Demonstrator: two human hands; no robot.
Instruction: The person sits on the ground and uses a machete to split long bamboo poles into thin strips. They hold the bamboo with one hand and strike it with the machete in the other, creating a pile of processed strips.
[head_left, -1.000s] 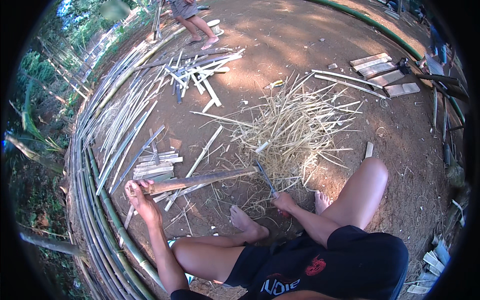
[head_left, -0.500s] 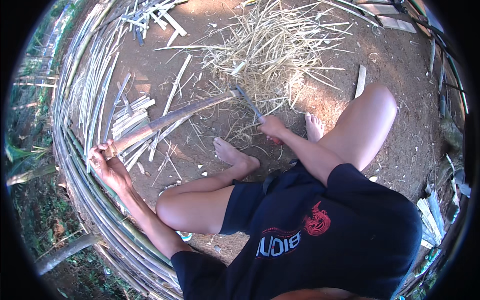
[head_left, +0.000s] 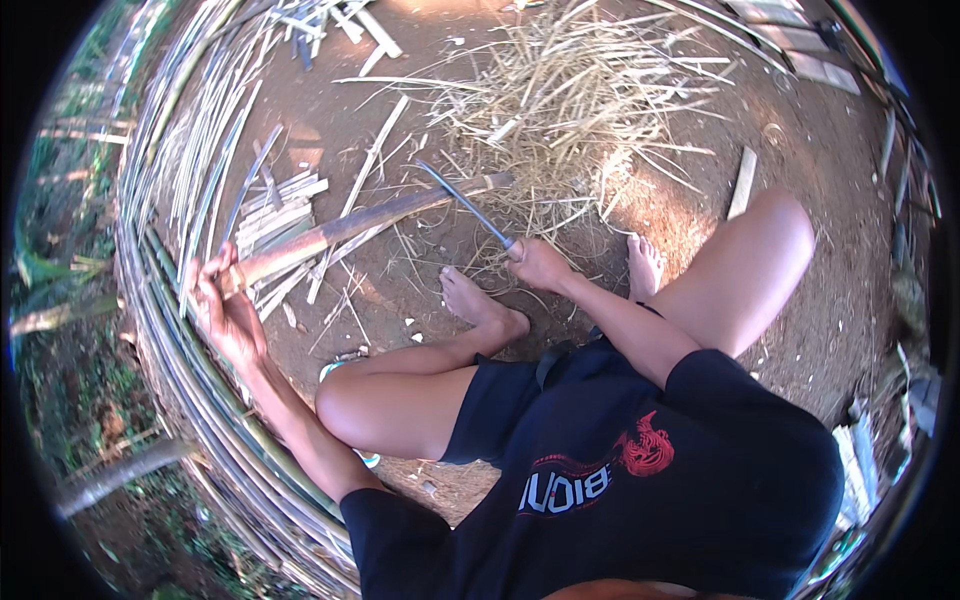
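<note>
A long brown bamboo pole piece [head_left: 350, 226] slants from lower left to upper right, its far end at the shavings. My left hand [head_left: 228, 318] holds its near-left end between thumb and curled fingers. In my right hand [head_left: 542, 266], closed round the handle, is a knife with a long narrow blade [head_left: 465, 203]. The blade points up and left and crosses over the bamboo near its far end; whether it touches cannot be made out. The handle is mostly hidden in my fist.
Beyond my feet lies a heap of thin bamboo shavings [head_left: 570, 90]. Short split pieces [head_left: 282, 215] lie under the bamboo. Long strips [head_left: 185, 150] and poles [head_left: 215, 400] curve along the left side. A flat slat [head_left: 742, 182] rests beside my right knee.
The knife blade has swung left, from the bamboo's far end to a place across it. My left hand keeps its hold on the near end. The view has shifted slightly.
</note>
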